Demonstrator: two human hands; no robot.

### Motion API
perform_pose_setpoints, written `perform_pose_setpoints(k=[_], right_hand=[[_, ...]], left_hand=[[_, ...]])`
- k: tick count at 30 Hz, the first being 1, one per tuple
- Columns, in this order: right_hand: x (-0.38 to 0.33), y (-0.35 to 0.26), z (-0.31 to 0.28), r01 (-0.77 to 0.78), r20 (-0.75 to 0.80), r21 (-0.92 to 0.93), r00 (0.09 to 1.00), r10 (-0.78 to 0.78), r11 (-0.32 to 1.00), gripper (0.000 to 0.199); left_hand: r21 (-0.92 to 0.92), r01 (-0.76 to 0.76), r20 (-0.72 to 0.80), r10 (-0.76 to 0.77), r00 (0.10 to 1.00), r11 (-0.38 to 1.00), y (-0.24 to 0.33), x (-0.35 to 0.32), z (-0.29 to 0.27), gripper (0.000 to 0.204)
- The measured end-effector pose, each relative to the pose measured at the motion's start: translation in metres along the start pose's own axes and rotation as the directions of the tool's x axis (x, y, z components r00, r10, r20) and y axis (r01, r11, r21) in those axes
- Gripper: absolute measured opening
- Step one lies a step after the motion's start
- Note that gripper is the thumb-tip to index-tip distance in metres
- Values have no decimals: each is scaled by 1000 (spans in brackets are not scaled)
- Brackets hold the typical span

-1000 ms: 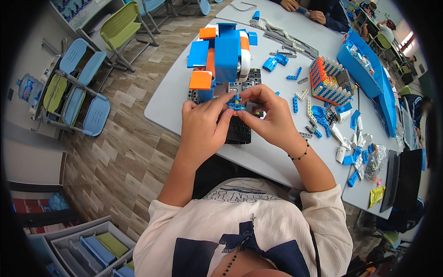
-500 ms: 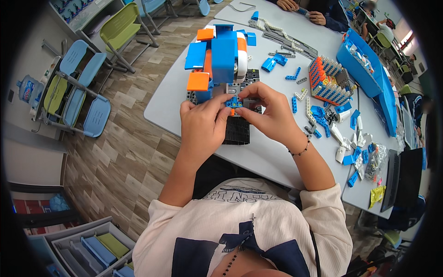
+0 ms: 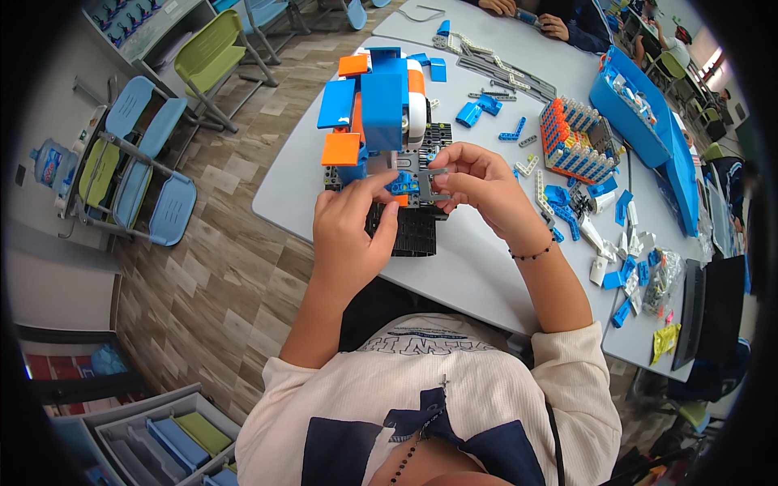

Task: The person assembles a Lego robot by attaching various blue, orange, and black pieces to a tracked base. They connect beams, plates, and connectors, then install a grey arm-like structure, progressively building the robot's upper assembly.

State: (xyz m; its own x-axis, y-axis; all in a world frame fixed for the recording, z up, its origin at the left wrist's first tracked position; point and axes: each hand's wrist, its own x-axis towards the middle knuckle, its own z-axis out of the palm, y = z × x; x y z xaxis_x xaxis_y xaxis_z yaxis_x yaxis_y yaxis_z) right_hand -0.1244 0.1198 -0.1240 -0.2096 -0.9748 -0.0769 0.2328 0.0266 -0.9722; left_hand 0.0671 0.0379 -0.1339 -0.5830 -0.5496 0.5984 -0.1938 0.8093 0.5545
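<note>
Blue-and-orange brick model (image 3: 382, 109), upper centre of frame. Right hand (image 3: 482, 193), mid-frame, pinching grey bracket (image 3: 425, 185). Left hand (image 3: 352, 231) at small blue connector (image 3: 402, 185), left of bracket; can't tell if gripping.

You have a green chair (image 3: 209, 53) at the frame's upper left; a blue water jug (image 3: 55, 164) at far left; a yellow packet (image 3: 665, 343) at lower right, near a black panel (image 3: 721, 312).

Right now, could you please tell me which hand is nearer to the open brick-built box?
Right: the right hand is left of and below the brick-built box in the picture; the left hand is farther left, beyond the right hand.
</note>
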Motion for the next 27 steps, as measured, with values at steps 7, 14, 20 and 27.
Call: perform_pose_setpoints(k=[7, 14, 20, 27], right_hand=[[3, 12, -4, 20, -6, -206, 1000, -21, 978, 15], [1, 17, 0, -39, -27, -321, 999, 32, 946, 14], [-5, -1, -2, -28, -70, -375, 998, 2, 927, 15], [-4, -7, 8, 165, -63, -389, 977, -205, 907, 20]], left_hand=[[-13, -9, -75, 8, 997, 1000, -3, -7, -3, 29], [-8, -5, -77, 4, 997, 1000, -4, -12, -5, 27], [33, -30, -70, 32, 997, 999, -8, -12, -5, 32], [56, -28, -72, 32, 997, 998, -6, -13, -3, 33]])
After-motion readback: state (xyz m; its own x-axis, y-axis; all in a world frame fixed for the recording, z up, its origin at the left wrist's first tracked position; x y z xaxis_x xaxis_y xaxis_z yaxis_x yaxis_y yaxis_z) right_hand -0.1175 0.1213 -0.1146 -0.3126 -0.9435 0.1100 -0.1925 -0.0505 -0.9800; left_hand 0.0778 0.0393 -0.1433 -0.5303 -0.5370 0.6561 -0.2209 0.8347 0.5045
